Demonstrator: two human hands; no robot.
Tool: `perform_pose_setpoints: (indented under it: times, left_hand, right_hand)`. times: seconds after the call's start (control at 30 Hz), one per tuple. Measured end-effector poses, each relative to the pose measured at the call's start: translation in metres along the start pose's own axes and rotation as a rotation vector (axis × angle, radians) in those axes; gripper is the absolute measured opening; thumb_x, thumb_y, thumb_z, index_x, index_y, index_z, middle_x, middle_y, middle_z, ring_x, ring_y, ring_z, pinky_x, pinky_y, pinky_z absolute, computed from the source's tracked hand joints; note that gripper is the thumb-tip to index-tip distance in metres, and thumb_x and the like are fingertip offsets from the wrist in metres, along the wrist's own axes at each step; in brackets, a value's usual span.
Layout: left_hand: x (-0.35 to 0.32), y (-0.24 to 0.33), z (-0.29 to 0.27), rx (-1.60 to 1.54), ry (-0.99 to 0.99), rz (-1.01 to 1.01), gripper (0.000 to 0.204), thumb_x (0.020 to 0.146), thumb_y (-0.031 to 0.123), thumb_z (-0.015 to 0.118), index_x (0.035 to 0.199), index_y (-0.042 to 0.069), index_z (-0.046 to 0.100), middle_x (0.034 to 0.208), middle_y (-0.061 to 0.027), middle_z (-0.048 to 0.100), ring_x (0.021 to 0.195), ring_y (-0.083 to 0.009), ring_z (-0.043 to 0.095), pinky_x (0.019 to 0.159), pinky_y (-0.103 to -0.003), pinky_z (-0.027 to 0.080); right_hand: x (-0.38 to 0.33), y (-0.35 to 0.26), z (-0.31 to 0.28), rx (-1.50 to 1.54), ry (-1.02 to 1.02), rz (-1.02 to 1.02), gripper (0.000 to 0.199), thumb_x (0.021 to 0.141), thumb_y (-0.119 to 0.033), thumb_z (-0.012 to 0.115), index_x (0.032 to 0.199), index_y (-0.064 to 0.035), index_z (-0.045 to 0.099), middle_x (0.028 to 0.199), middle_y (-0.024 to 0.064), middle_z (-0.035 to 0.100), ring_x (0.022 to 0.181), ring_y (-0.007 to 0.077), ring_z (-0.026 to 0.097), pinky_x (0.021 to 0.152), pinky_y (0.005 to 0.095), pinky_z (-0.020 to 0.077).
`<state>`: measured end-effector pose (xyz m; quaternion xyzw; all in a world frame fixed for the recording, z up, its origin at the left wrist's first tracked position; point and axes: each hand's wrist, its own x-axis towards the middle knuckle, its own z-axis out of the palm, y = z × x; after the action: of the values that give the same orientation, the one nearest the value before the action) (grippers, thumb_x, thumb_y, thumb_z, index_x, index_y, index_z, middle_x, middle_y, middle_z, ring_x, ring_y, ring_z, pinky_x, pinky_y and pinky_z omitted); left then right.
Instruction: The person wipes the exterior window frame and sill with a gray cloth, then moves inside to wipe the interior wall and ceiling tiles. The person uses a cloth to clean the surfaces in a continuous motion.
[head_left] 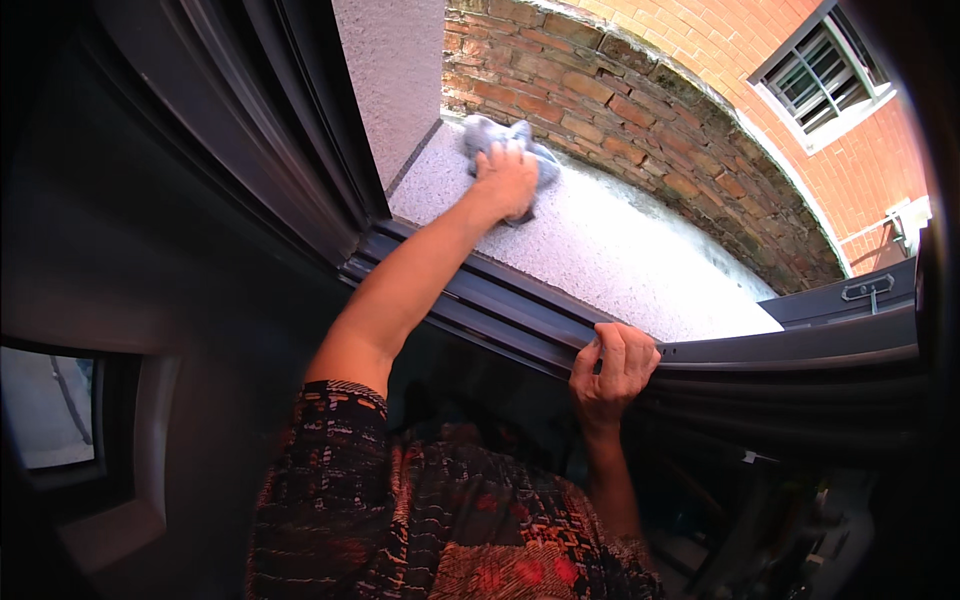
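Observation:
My left hand [508, 180] reaches out over the window frame and presses a crumpled grey-blue cloth [545, 170] onto the pale speckled outer sill [600, 240]. Its fingers lie bent over the cloth, slightly smeared by motion. The cloth is near the corner where the sill meets the white side wall [395, 80]. My right hand [617, 368] is closed around the edge of the dark window frame [510, 300], with the fingers hooked over the top.
Beyond the sill stands a weathered brick wall [620, 110]. Behind it is an orange tiled building with a barred window [825, 80]. A dark sash [800, 340] with a metal latch [868, 290] juts out at the right. Dark frame uprights [270, 120] rise on the left.

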<state>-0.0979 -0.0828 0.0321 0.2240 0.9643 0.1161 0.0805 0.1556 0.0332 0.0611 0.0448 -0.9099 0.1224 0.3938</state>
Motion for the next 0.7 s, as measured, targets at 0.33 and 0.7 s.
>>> perform_pose_setpoints:
  times: [0.33, 0.7]
  left_hand:
    - [-0.012, 0.081, -0.011, -0.263, 0.774, 0.552, 0.01, 0.088, 0.013, 0.052, 0.091, 0.005, 0.057, 0.085, -0.0084, 0.058, 0.084, -0.0207, 0.058, 0.074, -0.037, 0.048]
    - [-0.06, 0.067, 0.003, -0.077, -0.251, 0.855, 0.036, 0.079, 0.011, 0.056, 0.111, 0.027, 0.057, 0.102, -0.0066, 0.049, 0.103, -0.0255, 0.05, 0.082, -0.041, 0.042]
  right_hand:
    - [-0.003, 0.005, 0.004, 0.027, 0.001, 0.022, 0.022, 0.068, 0.0, 0.061, 0.09, -0.0037, 0.06, 0.084, 0.0071, 0.057, 0.08, 0.0246, 0.056, 0.078, 0.0388, 0.0388]
    - [-0.003, 0.006, 0.006, -0.008, 0.025, -0.004, 0.018, 0.069, -0.002, 0.061, 0.086, -0.0059, 0.06, 0.078, 0.0052, 0.056, 0.074, 0.0224, 0.055, 0.072, 0.0372, 0.0374]
